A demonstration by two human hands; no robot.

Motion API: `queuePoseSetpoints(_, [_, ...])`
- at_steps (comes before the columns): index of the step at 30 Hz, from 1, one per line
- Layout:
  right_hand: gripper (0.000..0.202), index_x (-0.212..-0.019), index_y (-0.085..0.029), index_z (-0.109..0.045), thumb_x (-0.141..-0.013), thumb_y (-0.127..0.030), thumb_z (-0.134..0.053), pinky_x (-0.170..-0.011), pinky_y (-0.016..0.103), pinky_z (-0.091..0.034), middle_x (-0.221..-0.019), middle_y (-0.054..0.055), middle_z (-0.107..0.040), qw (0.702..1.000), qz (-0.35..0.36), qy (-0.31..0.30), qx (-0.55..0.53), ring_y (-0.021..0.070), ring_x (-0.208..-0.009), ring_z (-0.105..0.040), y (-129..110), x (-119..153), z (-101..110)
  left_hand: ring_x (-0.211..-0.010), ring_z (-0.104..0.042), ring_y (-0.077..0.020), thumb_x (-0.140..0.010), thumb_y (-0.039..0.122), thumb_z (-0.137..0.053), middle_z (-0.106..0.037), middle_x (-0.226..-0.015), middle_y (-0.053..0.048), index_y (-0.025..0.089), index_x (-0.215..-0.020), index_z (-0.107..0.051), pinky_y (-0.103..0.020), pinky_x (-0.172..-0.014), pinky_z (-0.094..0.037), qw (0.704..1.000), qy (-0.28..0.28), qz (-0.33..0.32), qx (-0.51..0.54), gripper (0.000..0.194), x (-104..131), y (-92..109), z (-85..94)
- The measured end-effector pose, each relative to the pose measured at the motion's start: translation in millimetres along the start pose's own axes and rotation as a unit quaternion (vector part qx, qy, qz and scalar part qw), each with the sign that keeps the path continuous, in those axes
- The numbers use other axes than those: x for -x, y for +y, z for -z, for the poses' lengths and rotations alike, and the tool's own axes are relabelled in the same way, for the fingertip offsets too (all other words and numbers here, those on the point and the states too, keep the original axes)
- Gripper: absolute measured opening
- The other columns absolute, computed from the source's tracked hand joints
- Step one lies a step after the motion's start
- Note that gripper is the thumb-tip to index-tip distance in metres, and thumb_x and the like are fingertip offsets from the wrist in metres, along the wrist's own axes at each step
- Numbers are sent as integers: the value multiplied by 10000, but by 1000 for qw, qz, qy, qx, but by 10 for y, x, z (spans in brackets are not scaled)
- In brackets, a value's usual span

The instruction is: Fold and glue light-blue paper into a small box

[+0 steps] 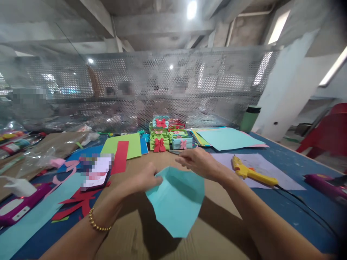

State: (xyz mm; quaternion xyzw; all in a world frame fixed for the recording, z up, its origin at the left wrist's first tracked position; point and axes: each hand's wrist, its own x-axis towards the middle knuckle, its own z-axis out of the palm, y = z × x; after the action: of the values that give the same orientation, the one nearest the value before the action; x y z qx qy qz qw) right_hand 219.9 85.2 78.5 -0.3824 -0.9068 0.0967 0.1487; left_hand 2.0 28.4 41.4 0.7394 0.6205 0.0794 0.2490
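Observation:
My left hand [148, 177] pinches the upper left edge of a light blue sheet of paper [179, 202] with cut, angled sides and a crease. The sheet is tilted up over the brown cardboard [214, 213] and throws a shadow on it. Beyond the sheet's upper right edge, my right hand [196, 160] is closed, its fingers bent. A thin dark pointed blade [174, 152] shows beside those fingers; its handle is hidden, and I cannot tell whether the hand grips it. Small paper bags with bows [159, 144] stand just behind.
At right, a yellow glue gun [252, 173] lies on lilac paper [282, 173], its cord trailing forward. Behind are stacked coloured sheets [230, 138] and a green bottle [249, 119]. At left are a phone [99, 171], red paper [120, 157], green paper [108, 146] and a purple power strip [24, 206].

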Motion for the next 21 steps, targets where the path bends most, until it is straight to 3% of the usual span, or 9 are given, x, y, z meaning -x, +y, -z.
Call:
queuePoseSetpoints(3, [520, -824, -138, -665, -1054, -418, -292, -601, 240, -389, -736, 60, -680, 998, -8, 40, -52, 138, -669, -604, 169, -41, 32, -564, -481, -124, -831, 280, -517, -518, -657, 3, 151, -781, -597, -229, -472, -315, 999, 12, 29, 15, 160, -42, -39, -14])
queuePoseSetpoints(7, [634, -903, -126, -692, -1071, -446, -172, -646, 254, -463, -824, 89, -723, 994, 18, 57, -91, 159, -734, -657, 231, -69, 20, -676, -596, -178, -801, 307, -587, -642, -807, -66, 141, -962, -641, -231, -484, -356, 997, 26, 75, 9, 238, -38, -45, -17])
queuePoseSetpoints(11, [321, -1089, -164, -701, -982, -409, -524, -741, 289, -491, -998, 75, -739, 993, 58, 70, -71, 188, -864, -665, 156, -59, -103, -671, -608, -196, -757, 284, -617, -665, -833, -99, 131, -914, -634, -258, -488, -343, 993, 46, 112, -9, 220, -48, -64, -17])
queuePoseSetpoints(13, [312, -1189, -164, -672, -911, -301, -645, -833, 347, -476, -1094, 103, -722, 993, 60, 92, -37, 230, -980, -650, 73, -41, -177, -631, -591, -185, -757, 273, -609, -659, -794, -87, 144, -861, -625, -273, -499, -333, 992, 60, 114, -15, 166, -37, -42, -33])
queuePoseSetpoints(17, [271, -1136, -187, -696, -869, -227, -713, -960, 457, -352, -1132, 120, -705, 988, 83, 120, 49, 298, -1099, -583, -122, 0, -262, -633, -563, -195, -810, 299, -557, -628, -731, -81, 180, -734, -592, -312, -540, -302, 990, 105, 91, -32, 145, 14, 52, -137])
queuePoseSetpoints(21, [200, -1048, -206, -702, -852, -210, -741, -876, 408, -319, -1003, 83, -722, 969, 132, 136, 156, 263, -975, -590, -194, 13, -284, -640, -544, -198, -829, 268, -545, -617, -703, -86, 192, -713, -588, -327, -567, -281, 988, 148, 32, -26, 145, 25, 94, -278])
